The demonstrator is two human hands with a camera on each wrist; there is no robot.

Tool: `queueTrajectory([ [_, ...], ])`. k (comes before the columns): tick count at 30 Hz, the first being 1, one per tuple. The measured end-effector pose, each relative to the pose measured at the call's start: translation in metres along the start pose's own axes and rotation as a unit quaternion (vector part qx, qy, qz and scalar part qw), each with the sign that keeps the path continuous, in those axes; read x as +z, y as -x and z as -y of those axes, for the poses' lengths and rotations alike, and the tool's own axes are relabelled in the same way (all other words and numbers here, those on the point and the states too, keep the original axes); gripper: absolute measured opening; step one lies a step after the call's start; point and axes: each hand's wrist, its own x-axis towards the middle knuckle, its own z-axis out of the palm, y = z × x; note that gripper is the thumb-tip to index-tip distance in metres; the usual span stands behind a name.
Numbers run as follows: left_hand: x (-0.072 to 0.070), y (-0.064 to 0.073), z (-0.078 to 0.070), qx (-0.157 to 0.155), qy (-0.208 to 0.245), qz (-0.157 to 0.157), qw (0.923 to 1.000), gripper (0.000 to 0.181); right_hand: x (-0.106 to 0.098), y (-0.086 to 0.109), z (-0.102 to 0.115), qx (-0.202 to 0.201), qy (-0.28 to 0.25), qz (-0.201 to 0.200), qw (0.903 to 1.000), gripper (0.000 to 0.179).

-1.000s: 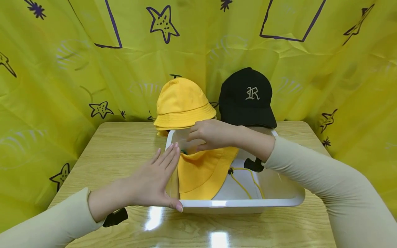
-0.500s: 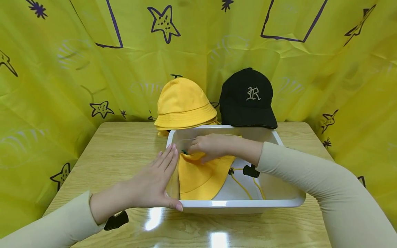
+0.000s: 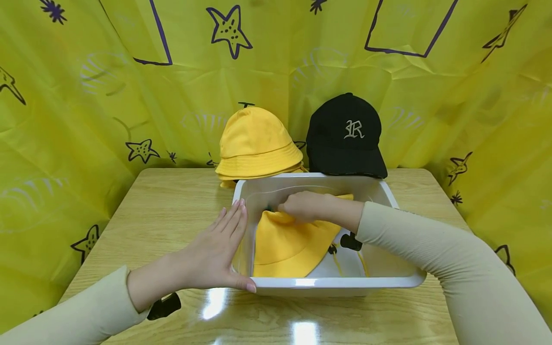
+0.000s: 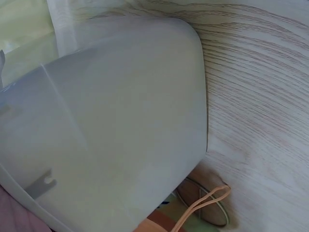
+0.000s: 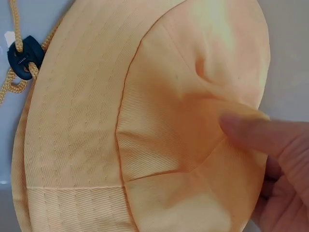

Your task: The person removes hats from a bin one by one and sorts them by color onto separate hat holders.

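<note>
A yellow bucket hat (image 3: 289, 244) lies on its side inside a white plastic bin (image 3: 336, 282). My right hand (image 3: 308, 206) reaches into the bin and pinches the hat's crown; in the right wrist view the thumb presses the yellow cloth (image 5: 193, 145) while the other fingers are partly hidden behind it. A yellow cord with a black cord lock (image 5: 25, 57) hangs from the brim. With fingers straight, my left hand (image 3: 211, 254) rests on the bin's left rim, its thumb at the near corner. The left wrist view shows the bin's outer wall (image 4: 130, 111).
Behind the bin, more yellow bucket hats (image 3: 256, 143) sit stacked at the back left. A black baseball cap (image 3: 345, 139) with an R stands at the back right. Wooden table (image 3: 172, 211) surrounds the bin, and a yellow curtain (image 3: 267, 76) hangs behind.
My right hand has lowered into the bin and taken hold of the hat's crown. The hat has shifted slightly right. My left hand stays on the rim.
</note>
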Motion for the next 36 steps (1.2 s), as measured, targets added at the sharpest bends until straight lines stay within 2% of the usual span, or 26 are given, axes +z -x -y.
queueTrajectory([
  [5, 0.001, 0.000, 0.000, -0.002, -0.005, -0.001, 1.0000, 0.128, -0.001, 0.003, -0.004, -0.015, -0.014, -0.008, 0.9998, 0.013],
  [10, 0.000, -0.001, -0.001, -0.001, -0.005, -0.003, 1.0000, 0.128, -0.013, 0.011, -0.009, -0.028, -0.074, -0.009, 0.9968, 0.012],
  [15, 0.000, -0.001, -0.001, 0.001, -0.009, -0.009, 0.9999, 0.129, -0.031, 0.028, -0.014, -0.033, -0.160, -0.021, 0.9863, 0.009],
  [20, 0.000, -0.001, 0.000, 0.006, -0.010, -0.018, 0.9998, 0.128, -0.052, 0.047, -0.017, -0.045, -0.200, -0.039, 0.9780, 0.011],
  [28, 0.000, -0.001, 0.001, 0.000, -0.005, -0.008, 1.0000, 0.128, -0.079, 0.081, -0.014, -0.040, -0.194, -0.077, 0.9771, 0.012],
  [36, 0.000, -0.001, 0.000, 0.001, -0.007, -0.002, 1.0000, 0.129, -0.101, 0.112, -0.014, -0.036, -0.186, -0.147, 0.9708, 0.014],
])
